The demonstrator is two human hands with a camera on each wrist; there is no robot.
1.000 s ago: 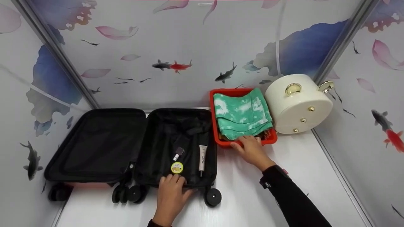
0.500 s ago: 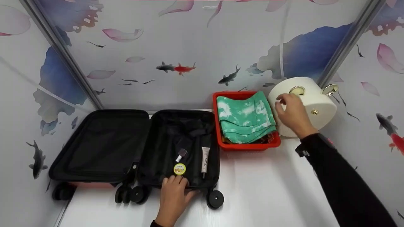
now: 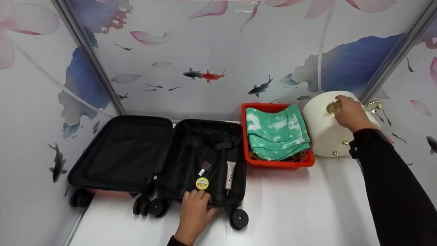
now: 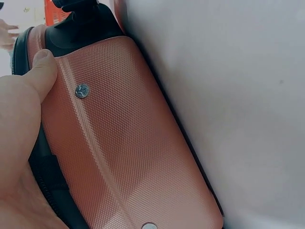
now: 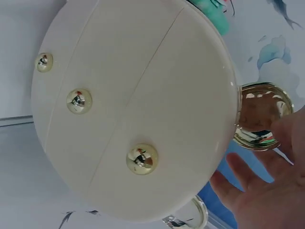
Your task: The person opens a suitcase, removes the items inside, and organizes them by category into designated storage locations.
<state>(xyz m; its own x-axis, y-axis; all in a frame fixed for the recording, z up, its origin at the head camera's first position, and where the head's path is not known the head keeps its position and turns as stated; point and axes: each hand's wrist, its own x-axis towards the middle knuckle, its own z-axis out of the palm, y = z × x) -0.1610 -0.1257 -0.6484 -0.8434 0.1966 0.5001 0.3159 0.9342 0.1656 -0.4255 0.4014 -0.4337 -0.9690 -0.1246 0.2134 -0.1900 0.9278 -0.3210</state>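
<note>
An open suitcase [image 3: 124, 153] lies with its black lining up; its pink ribbed shell [image 4: 133, 143] fills the left wrist view. My left hand [image 3: 194, 213] grips its near rim, fingertips inside and thumb [image 4: 45, 67] outside on the shell. Inside lie a light tube [image 3: 230, 177], a small dark-capped bottle [image 3: 205, 168] and a round yellow-rimmed tin [image 3: 202, 183]. At right, my right hand [image 3: 353, 114] is at a gold ring handle [image 3: 332, 107] of a round cream case [image 3: 315, 119]. In the right wrist view the thumb overlaps the handle's rim and the other fingers spread out.
A red basket [image 3: 280, 164] holding folded green-and-white cloth [image 3: 269, 126] stands between suitcase and case. A second gold ring [image 3: 375, 106] is on the case. Printed walls stand behind and at both sides. Suitcase wheels [image 3: 239, 218] face the near side.
My right hand has left the basket's near rim and moved right and up to the cream case's handle. The left hand stays on the suitcase rim. The head view has shifted slightly left.
</note>
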